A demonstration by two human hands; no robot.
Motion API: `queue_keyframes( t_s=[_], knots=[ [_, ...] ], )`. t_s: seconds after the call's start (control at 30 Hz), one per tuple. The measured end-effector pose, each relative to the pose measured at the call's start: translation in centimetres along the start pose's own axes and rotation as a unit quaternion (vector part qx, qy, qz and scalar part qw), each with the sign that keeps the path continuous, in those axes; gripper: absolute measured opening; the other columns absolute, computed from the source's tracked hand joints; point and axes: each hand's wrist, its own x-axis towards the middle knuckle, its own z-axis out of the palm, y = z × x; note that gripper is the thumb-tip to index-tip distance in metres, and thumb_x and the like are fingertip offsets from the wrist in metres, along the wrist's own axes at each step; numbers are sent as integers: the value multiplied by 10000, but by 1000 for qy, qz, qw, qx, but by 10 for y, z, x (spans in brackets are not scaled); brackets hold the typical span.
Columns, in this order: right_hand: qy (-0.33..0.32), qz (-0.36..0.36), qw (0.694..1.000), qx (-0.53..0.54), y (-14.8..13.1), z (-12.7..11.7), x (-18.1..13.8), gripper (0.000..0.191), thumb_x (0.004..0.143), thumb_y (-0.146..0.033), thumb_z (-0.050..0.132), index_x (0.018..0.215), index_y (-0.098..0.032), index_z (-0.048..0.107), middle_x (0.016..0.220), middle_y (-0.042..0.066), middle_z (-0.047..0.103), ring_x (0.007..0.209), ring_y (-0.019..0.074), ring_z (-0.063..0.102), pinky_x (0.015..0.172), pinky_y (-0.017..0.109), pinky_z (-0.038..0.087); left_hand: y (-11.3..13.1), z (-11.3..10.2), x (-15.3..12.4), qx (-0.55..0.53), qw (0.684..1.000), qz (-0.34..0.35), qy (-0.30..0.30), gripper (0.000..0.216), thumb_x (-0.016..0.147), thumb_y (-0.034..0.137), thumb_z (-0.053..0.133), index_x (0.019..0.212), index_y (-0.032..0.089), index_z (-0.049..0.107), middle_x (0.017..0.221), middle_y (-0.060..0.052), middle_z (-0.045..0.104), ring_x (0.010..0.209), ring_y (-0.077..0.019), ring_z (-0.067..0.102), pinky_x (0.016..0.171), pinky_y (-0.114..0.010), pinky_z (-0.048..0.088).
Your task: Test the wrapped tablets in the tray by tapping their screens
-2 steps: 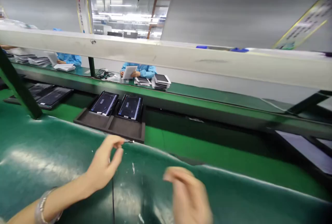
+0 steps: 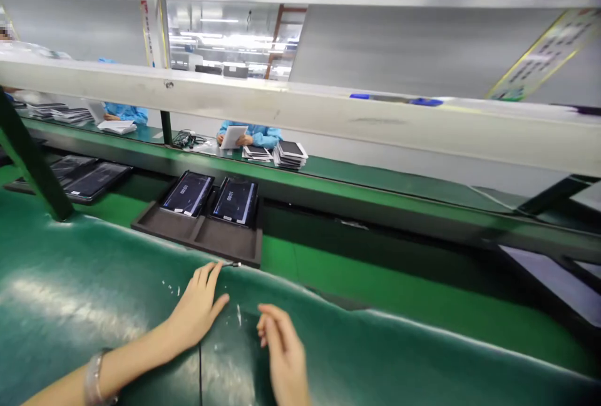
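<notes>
Cable [image 2: 200, 373] runs front to back under the left grip [image 2: 195, 311], its plug [image 2: 236, 264] lying just beyond and pointing right, near the tray [image 2: 228, 241]. That grip is spread, thumb well apart, seemingly touching the cable without a clear pinch. The right grip [image 2: 284, 346], farther from the plug, curls loosely; whether anything is in it I cannot tell.

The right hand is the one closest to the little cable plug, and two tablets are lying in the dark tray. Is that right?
Not quite: the head view shows that the left hand is the one closest to the little cable plug. The right hand is farther from it. Two tablets are indeed lying in the dark tray.
</notes>
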Motion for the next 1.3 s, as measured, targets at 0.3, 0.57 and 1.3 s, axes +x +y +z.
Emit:
queue_keyframes(
  t_s=[0.3, 0.57, 1.3],
  knots=[
    [-181, -23, 981, -61, 38, 5, 9, 561, 1137, -618, 315, 1071, -205, 688, 837, 44, 645, 722, 214, 594, 656, 292, 418, -16, 27, -12, 106, 985, 57, -125, 552, 932, -32, 392, 1408, 176, 576, 1311, -119, 637, 1159, -278, 623, 974, -448, 578],
    [-116, 79, 989, 55, 33, 6, 7, 605, 1071, -694, 480, 1432, -208, 496, 918, 45, 700, 690, 201, 633, 650, 279, 492, 17, 20, -3, -226, 969, -65, -78, 233, 909, 75, 536, 986, 211, 708, 962, -32, 680, 798, -149, 647, 726, -244, 533],
    [168, 130, 950, 229, 37, -73, 8, 621, 971, -680, 698, 1369, -243, 508, 851, 18, 568, 512, 168, 543, 313, 178, 385, 36, 46, 126, -52, 995, -36, -76, 109, 1013, 213, 607, 1031, 241, 710, 1037, -14, 667, 1073, -228, 571, 955, -466, 286]
  ],
)
